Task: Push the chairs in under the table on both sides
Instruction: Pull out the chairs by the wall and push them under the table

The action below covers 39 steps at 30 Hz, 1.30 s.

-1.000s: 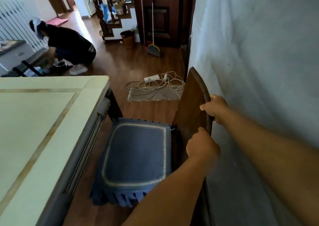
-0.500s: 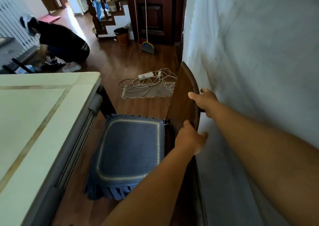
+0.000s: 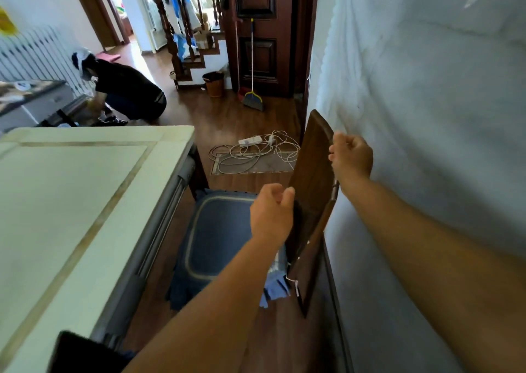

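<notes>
A dark wooden chair (image 3: 313,173) with a blue cushion (image 3: 219,238) stands between the pale table (image 3: 71,201) and the wall. The cushion's left edge lies close to the table's rim. My left hand (image 3: 271,211) hovers in front of the backrest's near edge, fingers loosely curled around nothing. Just right of the backrest's top edge, my right hand (image 3: 351,156) is a loose fist and does not grip the wood. A dark chair back (image 3: 82,352) shows at the bottom left beside the table.
The pale wall (image 3: 427,144) runs close along the chair's right. A power strip and tangled cables (image 3: 253,152) lie on the wooden floor beyond the chair. A person (image 3: 125,93) crouches at the far left. A broom (image 3: 252,99) and a bin (image 3: 214,83) stand by the dark door.
Both hands held the top of the chair's backrest before; now they have come off it. The view has shifted back, and the table's corner reaches further right.
</notes>
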Tool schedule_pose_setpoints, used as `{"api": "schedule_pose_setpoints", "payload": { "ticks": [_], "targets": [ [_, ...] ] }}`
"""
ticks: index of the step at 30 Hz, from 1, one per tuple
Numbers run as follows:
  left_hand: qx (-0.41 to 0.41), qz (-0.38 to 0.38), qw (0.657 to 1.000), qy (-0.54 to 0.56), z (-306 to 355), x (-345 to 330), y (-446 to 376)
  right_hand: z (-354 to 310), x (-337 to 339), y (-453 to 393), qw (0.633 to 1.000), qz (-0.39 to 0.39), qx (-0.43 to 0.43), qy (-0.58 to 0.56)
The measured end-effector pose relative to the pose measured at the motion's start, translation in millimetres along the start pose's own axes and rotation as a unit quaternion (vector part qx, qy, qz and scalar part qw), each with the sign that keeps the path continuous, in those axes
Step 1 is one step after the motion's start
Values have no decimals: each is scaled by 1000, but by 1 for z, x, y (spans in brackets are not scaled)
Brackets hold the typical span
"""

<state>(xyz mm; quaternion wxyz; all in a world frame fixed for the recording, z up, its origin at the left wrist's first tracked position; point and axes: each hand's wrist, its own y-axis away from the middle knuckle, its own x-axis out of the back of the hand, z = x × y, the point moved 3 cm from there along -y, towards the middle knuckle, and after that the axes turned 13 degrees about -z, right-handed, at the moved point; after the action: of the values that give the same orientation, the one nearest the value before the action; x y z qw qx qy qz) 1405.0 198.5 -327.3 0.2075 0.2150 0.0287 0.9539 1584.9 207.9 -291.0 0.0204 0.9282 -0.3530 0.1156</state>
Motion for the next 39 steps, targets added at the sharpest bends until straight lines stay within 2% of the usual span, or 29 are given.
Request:
{"api": "schedule_pose_setpoints", "payload": {
  "ticks": [5, 13, 17, 21, 24, 29, 33, 36, 39],
  "targets": [
    [-71, 78, 994, 3, -5, 65, 76, -28, -31, 90, 998, -14, 54, -34],
    [-65, 135, 988, -44, -38, 164, 201, -64, -89, 234, 993, -83, 71, -53],
    [-20, 177, 983, -37, -67, 209, 261, -76, -126, 305, 987, -135, 65, -62],
    [32, 191, 981, -31, -101, 232, 298, -70, -158, 347, 980, -184, 24, -72],
    [101, 210, 972, -36, -135, 247, 328, -64, -185, 382, 974, -217, -12, -56],
    [185, 154, 970, -39, -179, 254, 363, -45, -221, 428, 955, -291, -60, 4],
    [230, 30, 970, -75, -197, 245, 384, -24, -242, 462, 931, -344, -79, 97],
    [258, -69, 960, -83, -202, 234, 394, -8, -251, 480, 900, -395, -129, 130],
    [271, -113, 951, -96, -207, 225, 402, 5, -251, 495, 864, -445, -202, 119]
  ]
}}
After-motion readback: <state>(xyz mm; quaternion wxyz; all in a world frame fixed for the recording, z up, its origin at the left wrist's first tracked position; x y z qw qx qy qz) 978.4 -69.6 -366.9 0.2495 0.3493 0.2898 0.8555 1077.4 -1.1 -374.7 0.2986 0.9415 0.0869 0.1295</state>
